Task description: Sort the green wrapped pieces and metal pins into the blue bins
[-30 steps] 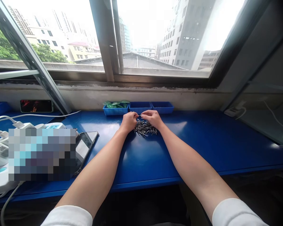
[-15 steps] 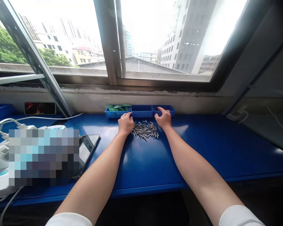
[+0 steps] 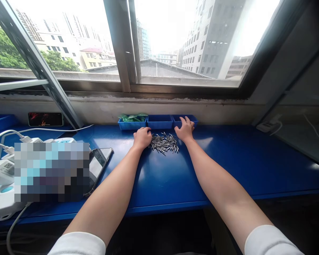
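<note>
Your right hand (image 3: 185, 131) hovers at the right-hand bin (image 3: 177, 123), fingers spread and released. Your left hand (image 3: 141, 138) curls beside the slim metal pieces (image 3: 163, 143); whether its fingers grip one, I can't tell. The pile sits on the bench (image 3: 164, 184) between both hands, handy for either; green packets (image 3: 133, 117) fill the left-hand bin (image 3: 132, 125), out of the way.

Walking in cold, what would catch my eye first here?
Probably the heap of small dark metal pins on the blue tabletop, with the left hand at its left edge. Behind it stand three joined blue bins, the left one full of green packets, the right hand over the right one. Above, a big bright window glares.
</note>
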Available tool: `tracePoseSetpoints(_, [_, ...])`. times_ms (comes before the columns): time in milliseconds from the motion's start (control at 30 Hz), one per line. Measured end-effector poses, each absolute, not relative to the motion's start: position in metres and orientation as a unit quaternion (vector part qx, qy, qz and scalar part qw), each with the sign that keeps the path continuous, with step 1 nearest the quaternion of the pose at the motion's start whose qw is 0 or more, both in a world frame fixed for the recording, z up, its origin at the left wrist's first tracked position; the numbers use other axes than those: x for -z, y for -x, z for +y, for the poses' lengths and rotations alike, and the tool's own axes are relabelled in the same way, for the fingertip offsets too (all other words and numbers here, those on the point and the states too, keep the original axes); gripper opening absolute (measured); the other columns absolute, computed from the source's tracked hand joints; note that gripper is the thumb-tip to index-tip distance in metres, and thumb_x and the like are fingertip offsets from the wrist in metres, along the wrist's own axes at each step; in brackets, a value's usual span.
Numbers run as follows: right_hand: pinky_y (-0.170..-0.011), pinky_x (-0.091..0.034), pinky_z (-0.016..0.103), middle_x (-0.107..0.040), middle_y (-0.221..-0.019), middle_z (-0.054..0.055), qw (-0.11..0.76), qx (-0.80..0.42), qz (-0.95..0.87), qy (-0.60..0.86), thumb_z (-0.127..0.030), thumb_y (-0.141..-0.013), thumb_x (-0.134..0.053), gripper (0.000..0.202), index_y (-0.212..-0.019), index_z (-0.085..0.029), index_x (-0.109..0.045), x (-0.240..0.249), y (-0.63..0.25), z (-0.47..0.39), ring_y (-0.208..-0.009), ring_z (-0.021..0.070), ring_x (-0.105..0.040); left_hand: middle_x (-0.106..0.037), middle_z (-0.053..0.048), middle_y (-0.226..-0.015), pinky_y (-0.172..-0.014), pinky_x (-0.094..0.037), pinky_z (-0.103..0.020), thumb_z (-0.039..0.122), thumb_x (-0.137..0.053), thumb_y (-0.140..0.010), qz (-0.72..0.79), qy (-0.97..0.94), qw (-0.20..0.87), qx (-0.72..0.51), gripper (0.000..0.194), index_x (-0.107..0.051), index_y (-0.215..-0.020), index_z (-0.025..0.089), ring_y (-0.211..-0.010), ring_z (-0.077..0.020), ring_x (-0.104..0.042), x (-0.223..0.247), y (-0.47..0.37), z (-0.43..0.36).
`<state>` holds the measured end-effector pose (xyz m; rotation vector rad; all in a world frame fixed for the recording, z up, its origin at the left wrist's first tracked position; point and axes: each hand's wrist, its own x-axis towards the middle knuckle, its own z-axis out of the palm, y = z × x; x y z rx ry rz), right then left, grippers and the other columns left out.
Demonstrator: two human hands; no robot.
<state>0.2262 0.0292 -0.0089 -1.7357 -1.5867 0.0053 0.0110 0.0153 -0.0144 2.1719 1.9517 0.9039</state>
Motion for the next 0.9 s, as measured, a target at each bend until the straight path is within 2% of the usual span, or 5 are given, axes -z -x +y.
tracePoseSetpoints(100, [-0.095, -0.038, 0.039, -0.060, -0.114, 0.011, 0.381, -0.017, -0.655, 0.652, -0.026, -0.077, -0.048, 0.031, -0.101, -0.018, -0.066, 0.008, -0.222, 0.027, -0.110, 0.0274, -0.045, -0.063, -0.005, -0.113, -0.094, -0.039, -0.041, 0.034, -0.040, -0.085, 0.616, -0.732, 0.036, -0.288, 0.034, -0.066, -0.105, 0.026, -0.110, -0.0261, -0.054, 0.014, -0.014, 0.014])
tracePoseSetpoints(233, [-0.083, -0.044, 0.031, -0.069, -0.089, 0.007, 0.312, -0.095, -0.672, 0.664, -0.025, -0.072, -0.054, 0.019, -0.079, -0.020, -0.071, 0.011, -0.221, 0.030, -0.096, 0.0236, -0.057, -0.063, -0.006, -0.113, -0.093, -0.037, -0.042, 0.040, -0.041, -0.085, 0.618, -0.741, 0.027, -0.260, 0.035, -0.068, -0.102, 0.026, -0.111, -0.0272, -0.053, 0.012, -0.019, 0.013])
tracePoseSetpoints(533, [-0.080, -0.042, 0.033, -0.069, -0.093, 0.010, 0.244, -0.135, -0.672, 0.686, -0.030, -0.079, -0.056, 0.017, -0.077, -0.019, -0.070, 0.015, -0.219, 0.035, -0.099, 0.0269, -0.058, -0.062, -0.002, -0.119, -0.096, -0.030, -0.046, 0.041, -0.040, -0.086, 0.565, -0.791, 0.044, -0.230, 0.034, -0.070, -0.101, 0.032, -0.114, -0.0269, -0.050, 0.012, -0.023, 0.008])
tracePoseSetpoints(733, [-0.068, -0.040, 0.026, -0.068, -0.083, 0.006, 0.354, -0.161, -0.704, 0.594, -0.034, -0.090, -0.042, 0.028, -0.086, -0.017, -0.064, 0.010, -0.212, 0.027, -0.076, 0.0165, -0.059, -0.064, -0.003, -0.115, -0.095, -0.032, -0.042, 0.038, -0.046, -0.085, 0.551, -0.787, 0.043, -0.275, 0.030, -0.071, -0.097, 0.028, -0.111, -0.0254, -0.053, 0.009, -0.024, 0.006])
tracePoseSetpoints(900, [-0.066, -0.036, 0.024, -0.067, -0.075, 0.005, 0.359, -0.154, -0.759, 0.521, -0.039, -0.092, -0.039, 0.038, -0.068, -0.018, -0.060, 0.004, -0.202, 0.020, -0.070, 0.0140, -0.057, -0.067, -0.005, -0.104, -0.091, -0.036, -0.036, 0.036, -0.052, -0.084, 0.487, -0.797, 0.021, -0.357, 0.030, -0.066, -0.106, 0.023, -0.103, -0.0223, -0.058, 0.005, -0.025, 0.005])
